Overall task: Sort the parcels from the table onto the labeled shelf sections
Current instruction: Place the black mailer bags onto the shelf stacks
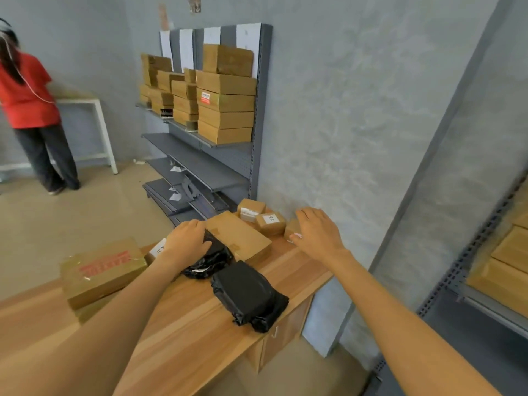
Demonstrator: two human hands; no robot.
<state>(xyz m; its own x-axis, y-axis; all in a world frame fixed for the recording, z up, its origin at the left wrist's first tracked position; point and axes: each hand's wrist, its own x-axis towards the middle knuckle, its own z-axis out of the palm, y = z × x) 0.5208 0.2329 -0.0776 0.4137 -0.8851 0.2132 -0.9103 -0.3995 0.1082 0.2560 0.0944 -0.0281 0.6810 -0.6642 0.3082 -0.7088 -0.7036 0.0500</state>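
Both arms reach forward over the wooden table (177, 318), which serves as the landmark here. The left hand (187, 242) lies with its fingers curled over the top of a crumpled black bag parcel (210, 260) near the middle of the table; whether it actually grips the bag or only rests on it I cannot tell. The right hand (320, 234) hovers at the far right end of the table with its fingers spread and relaxed, just over a small brown box (291, 230) that is partly hidden beneath it; contact cannot be made out.

A second black bag parcel (248, 295) lies nearer on the table, close to its right edge. A long flat box (238, 237) lies just beyond the left hand, touching the crumpled bag. Two small boxes with white labels (251, 210) (271, 222) sit at the table's far end against the wall. A large box with red print (101, 271) sits at the table's left side.

Beyond the table stands a grey shelf (258, 130) whose upper level carries stacked brown boxes (225, 102), with white paper sheets (248, 35) fixed along its top. Left of the table, a person in a red shirt (27, 92) stands at a white table (98, 121).
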